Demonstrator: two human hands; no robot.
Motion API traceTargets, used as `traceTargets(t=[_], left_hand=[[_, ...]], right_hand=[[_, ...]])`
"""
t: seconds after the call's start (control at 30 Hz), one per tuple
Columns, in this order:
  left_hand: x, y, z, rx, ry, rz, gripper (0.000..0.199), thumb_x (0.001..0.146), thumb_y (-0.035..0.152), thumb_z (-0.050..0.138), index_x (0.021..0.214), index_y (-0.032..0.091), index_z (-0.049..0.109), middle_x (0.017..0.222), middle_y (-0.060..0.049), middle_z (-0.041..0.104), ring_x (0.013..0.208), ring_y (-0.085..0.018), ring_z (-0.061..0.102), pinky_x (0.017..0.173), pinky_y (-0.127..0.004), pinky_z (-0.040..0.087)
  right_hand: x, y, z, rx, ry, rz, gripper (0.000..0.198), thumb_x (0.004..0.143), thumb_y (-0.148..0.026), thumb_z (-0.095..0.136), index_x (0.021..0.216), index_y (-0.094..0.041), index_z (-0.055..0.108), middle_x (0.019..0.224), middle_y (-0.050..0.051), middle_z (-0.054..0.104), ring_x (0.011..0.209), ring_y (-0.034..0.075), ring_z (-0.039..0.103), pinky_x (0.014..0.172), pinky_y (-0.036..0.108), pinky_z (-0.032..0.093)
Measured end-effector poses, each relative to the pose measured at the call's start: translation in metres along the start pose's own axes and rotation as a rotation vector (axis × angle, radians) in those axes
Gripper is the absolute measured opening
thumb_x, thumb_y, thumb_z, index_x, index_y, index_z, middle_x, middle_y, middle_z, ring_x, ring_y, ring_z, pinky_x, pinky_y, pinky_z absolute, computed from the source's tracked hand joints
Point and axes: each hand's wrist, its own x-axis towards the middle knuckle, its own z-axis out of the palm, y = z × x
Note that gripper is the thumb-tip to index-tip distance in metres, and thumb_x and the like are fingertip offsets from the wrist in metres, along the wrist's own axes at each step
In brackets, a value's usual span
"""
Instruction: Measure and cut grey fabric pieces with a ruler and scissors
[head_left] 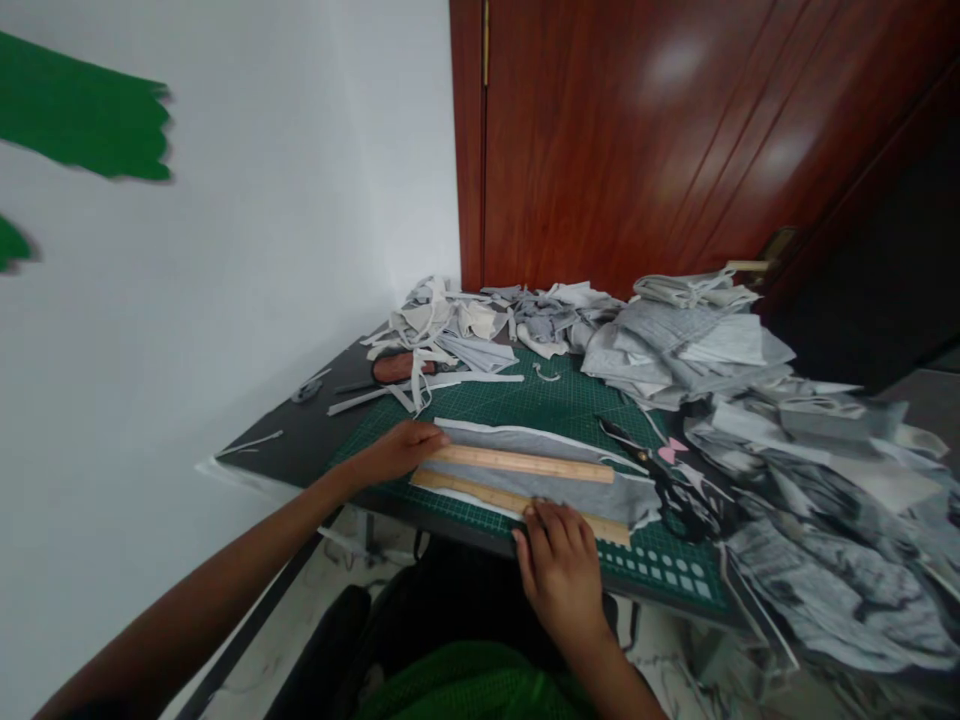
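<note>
A piece of grey cloth [525, 487] with white edges lies flat on the green cutting mat [465, 400]. Two wooden rulers rest lengthwise across it, roughly side by side. At the left end of the upper wooden ruler [525, 463], my left hand [401, 452] has its fingers closed; whether they also pinch the cloth is hidden. My right hand [561, 570] grips the lower wooden ruler [480, 495] with bent fingers over its middle, near the table's front edge. Black-handled scissors [679, 500] lie open just right of the cloth.
A heap of grey and white scraps [450, 320] lies at the back left, around a red-brown handled tool [394, 367]. Folded cloth [675, 345] is stacked at the back right, with more loose cloth [840, 590] along the right. A white wall [247, 200] borders the left; a wooden door [600, 140] stands behind.
</note>
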Motion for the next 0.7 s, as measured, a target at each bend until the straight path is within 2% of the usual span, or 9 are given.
traceTargets(t=[0.03, 0.1, 0.2, 0.27, 0.33, 0.4, 0.5, 0.6, 0.7], left_hand=[[0.008, 0.001, 0.001, 0.106, -0.001, 0.053, 0.047, 0.104, 0.051, 0.042, 0.072, 0.018, 0.057, 0.07, 0.0, 0.053, 0.07, -0.016, 0.053, 0.067, -0.028, 0.041], [0.02, 0.005, 0.006, 0.354, 0.076, 0.143, 0.035, 0.105, 0.04, 0.044, 0.091, 0.018, 0.068, 0.092, -0.006, 0.064, 0.091, -0.022, 0.06, 0.083, -0.034, 0.046], [0.031, 0.015, 0.019, 0.539, 0.168, 0.272, 0.032, 0.103, 0.036, 0.053, 0.125, 0.018, 0.067, 0.125, -0.013, 0.064, 0.116, -0.029, 0.057, 0.1, -0.043, 0.045], [0.037, 0.026, 0.033, 0.48, 0.101, 0.395, 0.035, 0.104, 0.034, 0.054, 0.134, 0.019, 0.063, 0.129, -0.012, 0.064, 0.117, -0.027, 0.056, 0.104, -0.041, 0.046], [0.041, 0.037, 0.049, 0.403, -0.034, 0.488, 0.032, 0.104, 0.034, 0.055, 0.131, 0.02, 0.064, 0.132, -0.01, 0.065, 0.119, -0.024, 0.058, 0.106, -0.037, 0.046], [0.043, 0.048, 0.064, 0.397, -0.099, 0.5, 0.032, 0.105, 0.033, 0.054, 0.133, 0.02, 0.063, 0.131, -0.009, 0.067, 0.121, -0.025, 0.058, 0.109, -0.038, 0.044], [0.042, 0.057, 0.08, 0.395, -0.077, 0.436, 0.038, 0.108, 0.034, 0.047, 0.14, 0.016, 0.058, 0.144, -0.012, 0.061, 0.135, -0.025, 0.053, 0.116, -0.037, 0.039], [0.042, 0.053, 0.087, 0.416, -0.069, 0.369, 0.049, 0.11, 0.041, 0.04, 0.152, 0.016, 0.048, 0.159, -0.013, 0.05, 0.151, -0.026, 0.04, 0.124, -0.04, 0.029], [0.05, 0.039, 0.089, 0.449, -0.073, 0.34, 0.053, 0.112, 0.043, 0.034, 0.159, 0.02, 0.04, 0.166, -0.009, 0.042, 0.158, -0.027, 0.028, 0.129, -0.044, 0.018]], right_hand=[[0.0, 0.0, 0.0, 0.002, -0.002, 0.0, 0.026, 0.106, -0.026, 0.052, 0.117, -0.011, 0.071, 0.116, 0.016, 0.077, 0.109, 0.033, 0.067, 0.104, 0.052, 0.047], [0.0, 0.0, 0.0, 0.004, -0.001, 0.001, 0.026, 0.106, -0.026, 0.053, 0.118, -0.011, 0.071, 0.116, 0.016, 0.077, 0.109, 0.033, 0.067, 0.104, 0.052, 0.047], [0.0, 0.001, 0.0, 0.011, 0.008, -0.002, 0.025, 0.106, -0.027, 0.054, 0.118, -0.013, 0.07, 0.116, 0.016, 0.077, 0.11, 0.033, 0.068, 0.104, 0.052, 0.047], [-0.001, 0.001, 0.001, 0.013, 0.016, -0.004, 0.024, 0.106, -0.026, 0.054, 0.118, -0.013, 0.07, 0.116, 0.016, 0.077, 0.11, 0.033, 0.068, 0.104, 0.052, 0.048], [-0.001, 0.002, 0.001, 0.013, 0.018, -0.005, 0.025, 0.106, -0.027, 0.053, 0.118, -0.013, 0.07, 0.116, 0.016, 0.077, 0.11, 0.033, 0.068, 0.104, 0.052, 0.048], [-0.001, 0.002, 0.002, 0.011, 0.016, -0.01, 0.025, 0.106, -0.028, 0.053, 0.118, -0.013, 0.07, 0.115, 0.015, 0.077, 0.11, 0.033, 0.068, 0.104, 0.052, 0.048], [-0.001, 0.002, 0.001, 0.006, 0.012, -0.02, 0.025, 0.106, -0.027, 0.054, 0.119, -0.013, 0.069, 0.115, 0.016, 0.077, 0.11, 0.033, 0.068, 0.103, 0.052, 0.048], [-0.001, 0.002, 0.001, -0.001, 0.008, -0.031, 0.024, 0.105, -0.026, 0.055, 0.118, -0.011, 0.069, 0.114, 0.017, 0.077, 0.111, 0.033, 0.068, 0.103, 0.053, 0.049], [0.0, 0.002, 0.001, -0.006, 0.0, -0.027, 0.025, 0.106, -0.026, 0.054, 0.118, -0.011, 0.069, 0.114, 0.017, 0.077, 0.11, 0.033, 0.068, 0.102, 0.053, 0.049]])
